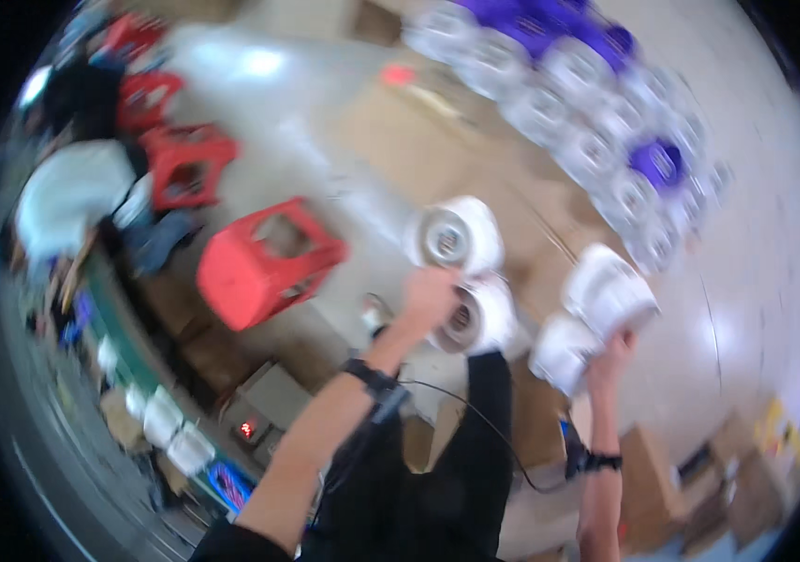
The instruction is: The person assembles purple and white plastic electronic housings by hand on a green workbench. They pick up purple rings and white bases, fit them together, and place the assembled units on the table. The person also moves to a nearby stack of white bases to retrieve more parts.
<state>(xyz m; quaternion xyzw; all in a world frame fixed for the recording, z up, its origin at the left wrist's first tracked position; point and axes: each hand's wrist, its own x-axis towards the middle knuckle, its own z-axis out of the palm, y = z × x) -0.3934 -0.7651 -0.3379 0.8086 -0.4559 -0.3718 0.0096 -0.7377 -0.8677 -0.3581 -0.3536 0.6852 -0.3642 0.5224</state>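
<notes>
My left hand is closed on a pair of white rounded housings. The upper housing has a round grey face turned toward me, and the lower housing shows a dark centre in its ring. Over on the right, my right hand is closed around a second pair, an upper white housing and a smaller-looking white housing. Blur hides their details and exactly where my fingertips grip. Both pairs are held over cardboard on the floor.
Rows of clear-wrapped white and purple units stand at the upper right on flattened cardboard. Red stools are at left. A person in a light top sits by a green conveyor carrying white parts. Cardboard boxes lie lower right.
</notes>
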